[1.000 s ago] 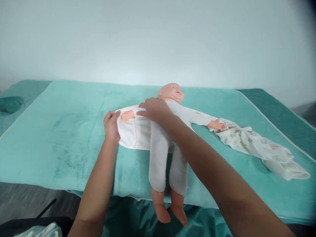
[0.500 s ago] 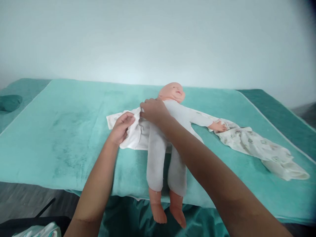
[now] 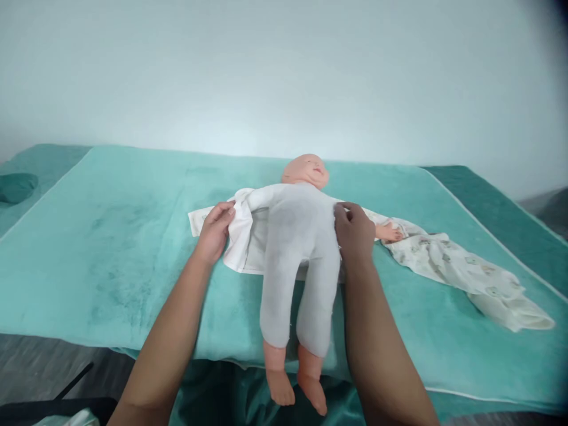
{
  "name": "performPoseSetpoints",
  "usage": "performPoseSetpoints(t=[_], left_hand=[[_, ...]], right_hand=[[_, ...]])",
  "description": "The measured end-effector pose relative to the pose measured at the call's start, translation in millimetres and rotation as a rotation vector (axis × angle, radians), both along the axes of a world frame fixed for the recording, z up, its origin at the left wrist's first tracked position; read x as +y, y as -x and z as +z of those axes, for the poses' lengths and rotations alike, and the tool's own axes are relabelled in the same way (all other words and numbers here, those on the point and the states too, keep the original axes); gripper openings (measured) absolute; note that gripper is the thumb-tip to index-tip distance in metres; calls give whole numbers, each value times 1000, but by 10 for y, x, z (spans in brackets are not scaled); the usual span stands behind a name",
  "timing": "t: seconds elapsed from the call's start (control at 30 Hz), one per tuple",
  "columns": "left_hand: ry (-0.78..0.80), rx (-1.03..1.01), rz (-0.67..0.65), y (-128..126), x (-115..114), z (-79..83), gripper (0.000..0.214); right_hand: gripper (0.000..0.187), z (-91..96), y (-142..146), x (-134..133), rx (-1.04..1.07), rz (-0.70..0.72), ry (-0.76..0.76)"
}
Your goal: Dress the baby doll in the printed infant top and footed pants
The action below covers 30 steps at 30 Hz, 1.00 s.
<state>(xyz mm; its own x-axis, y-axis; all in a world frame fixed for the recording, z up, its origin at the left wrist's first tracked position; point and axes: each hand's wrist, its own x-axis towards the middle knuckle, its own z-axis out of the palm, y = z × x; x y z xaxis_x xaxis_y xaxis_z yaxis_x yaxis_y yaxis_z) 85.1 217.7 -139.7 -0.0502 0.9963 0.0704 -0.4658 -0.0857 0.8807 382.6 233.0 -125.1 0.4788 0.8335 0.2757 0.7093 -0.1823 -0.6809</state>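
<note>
A baby doll (image 3: 306, 219) in a whitish cloth body lies on its back, its feet past the near edge of the green cover. A white baby shirt (image 3: 238, 236) is spread under its torso, with the doll's arm on the left reaching into the bunched sleeve. My left hand (image 3: 215, 231) is closed, pinching the shirt's cloth by that sleeve. At the doll's right-hand side in view, my right hand (image 3: 355, 231) is closed with fingers curled against its flank; what they grip is hidden. The doll's other arm points right, its bare hand (image 3: 389, 232) showing.
Patterned baby clothing (image 3: 461, 269) lies crumpled on the right, touching the doll's hand. The green cover (image 3: 110, 248) stretches across the table to the pale wall (image 3: 275, 71). A dark thin rod (image 3: 74, 381) shows at lower left.
My right hand has moved from the sleeve on the left, across the doll, to its other side. My left hand still holds the shirt. The doll's torso is now uncovered by my arm.
</note>
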Motion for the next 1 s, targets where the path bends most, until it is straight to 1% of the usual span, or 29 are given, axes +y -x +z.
performPoseSetpoints(t=[0.07,0.13,0.2,0.27,0.33,0.43,0.5,0.63,0.7,0.8,0.9,1.0], left_hand=[[3,1,21,-12,5,-5,25],[12,4,55,-15,6,-11,26],[21,7,90,-9,3,-16,26],[26,18,112,0,-2,-15,25],[18,39,121,7,-6,-11,24],[4,69,119,6,-14,-14,23],[12,79,117,0,-22,-24,23],[25,88,136,-31,-26,-17,23],[23,89,148,-64,-10,25,22],[5,127,154,-146,56,127,21],[-22,166,144,-266,161,231,19],[-16,206,102,-388,223,341,16]], right_hand=[[51,-70,-80,-52,13,14,52],[59,-87,-76,-81,20,13,48],[62,-84,-40,-92,95,32,27],[64,-86,-7,-89,251,85,-13],[70,-95,13,-81,455,150,-27],[81,-104,30,-71,744,252,25],[85,-104,40,-73,861,312,32],[90,-117,45,-83,928,423,-21],[93,-136,32,-81,937,480,-40],[94,-154,16,-82,908,528,-58],[94,-136,32,-110,916,592,-23],[98,-102,67,-150,959,699,45]])
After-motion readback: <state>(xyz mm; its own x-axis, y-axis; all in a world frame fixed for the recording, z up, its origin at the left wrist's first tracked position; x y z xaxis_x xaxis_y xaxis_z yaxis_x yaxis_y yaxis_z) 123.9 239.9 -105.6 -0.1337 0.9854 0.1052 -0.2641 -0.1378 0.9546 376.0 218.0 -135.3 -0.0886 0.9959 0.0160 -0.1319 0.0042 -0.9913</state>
